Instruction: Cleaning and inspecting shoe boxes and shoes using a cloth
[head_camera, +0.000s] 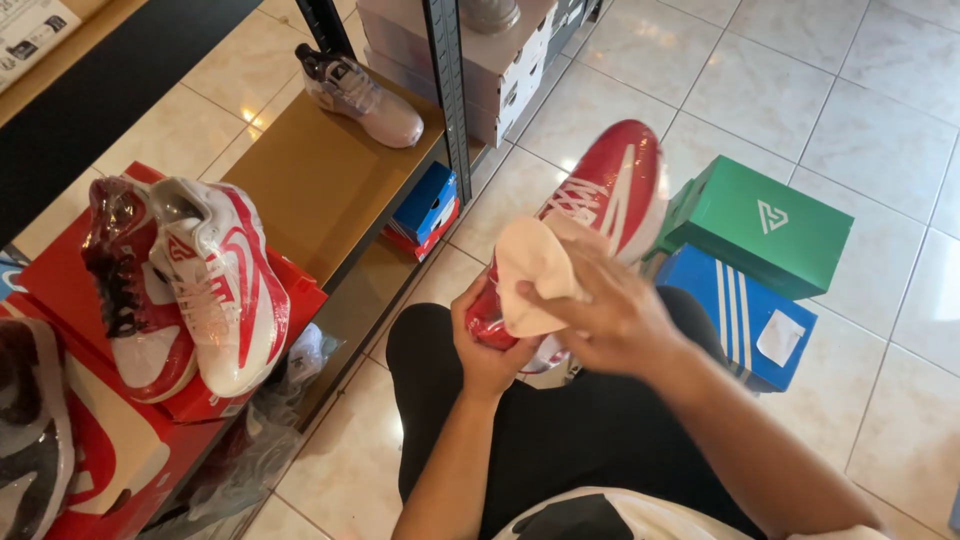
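Note:
A red and white sneaker (612, 190) is held over my lap, toe pointing away. My left hand (487, 352) grips its heel end from below. My right hand (605, 305) holds a pale beige cloth (533, 275) pressed against the shoe's heel and side. My black-clad legs are under both hands.
A shelf on the left carries a matching red and white sneaker (225, 285), a plastic-wrapped dark red one (130, 290) on red boxes (295, 290), and a pinkish shoe (365, 95). A green box (765, 225) sits on a blue striped box (740, 320) on the tiled floor at right.

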